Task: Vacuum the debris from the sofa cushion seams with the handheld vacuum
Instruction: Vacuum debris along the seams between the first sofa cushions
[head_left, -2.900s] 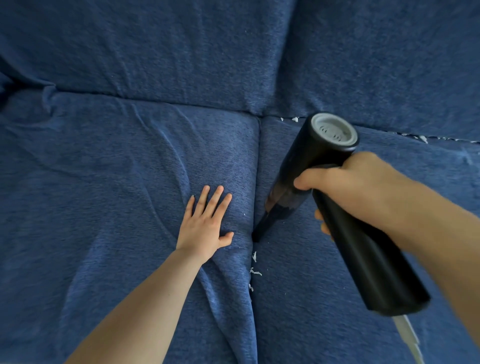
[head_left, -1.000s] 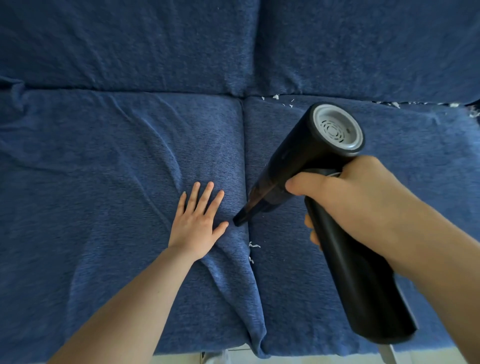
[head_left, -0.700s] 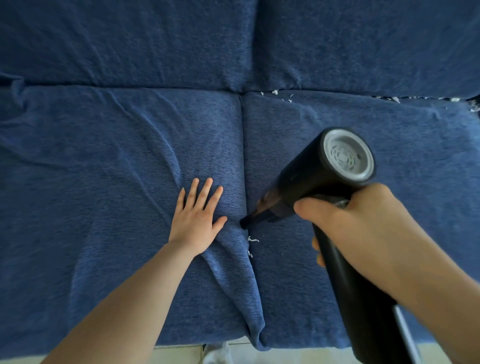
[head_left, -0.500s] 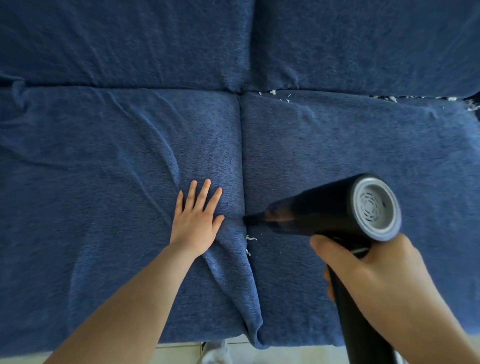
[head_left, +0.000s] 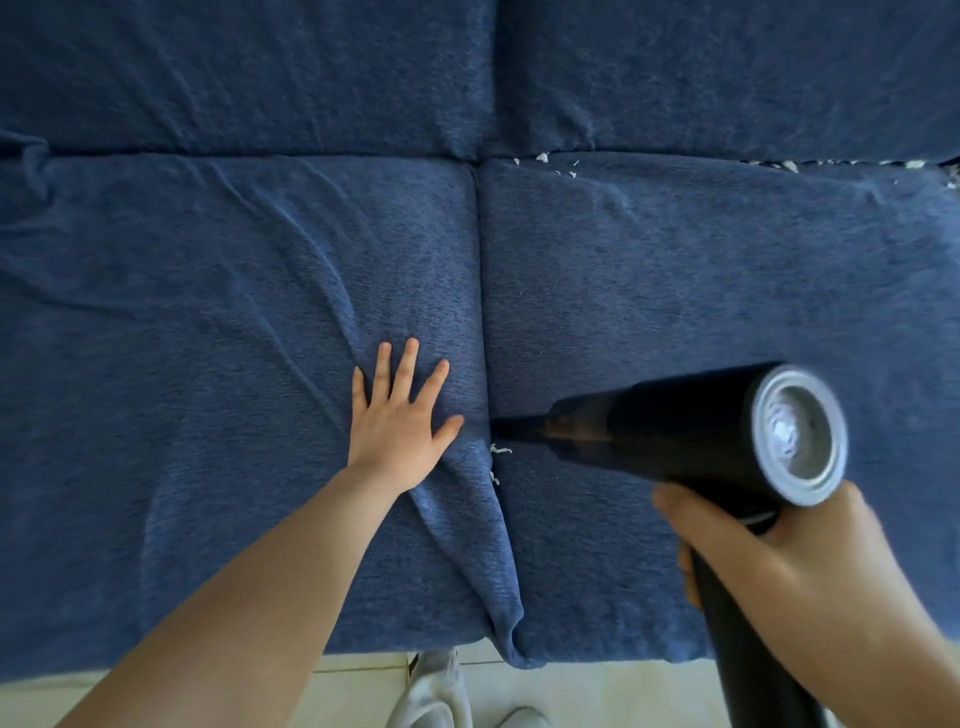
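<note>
No brand, label or writing could be made out anywhere, not even on the vacuum (head_left: 691, 431), which was a bit blurred. The black handheld vacuum was gripped by its handle in the right hand (head_left: 810, 577), fingers wrapped round it, and its narrow nozzle was laid sideways with the tip right at the seam (head_left: 482, 291) between the two blue seat cushions. The left hand (head_left: 397, 426) was pressed flat on the left cushion (head_left: 182, 364), fingers spread and straight, thumb just beside the seam. A few white scraps (head_left: 500, 450) were left in the seam just below the nozzle tip. More scraps (head_left: 543, 157) were scattered along the back seam of the right cushion (head_left: 727, 270), well apart from the nozzle. Lots of bare cushion was left on both sides. The front edge of the sofa was seen near the bottom, with pale floor tiles (head_left: 597, 691) and shoes (head_left: 431, 701) past it.
</note>
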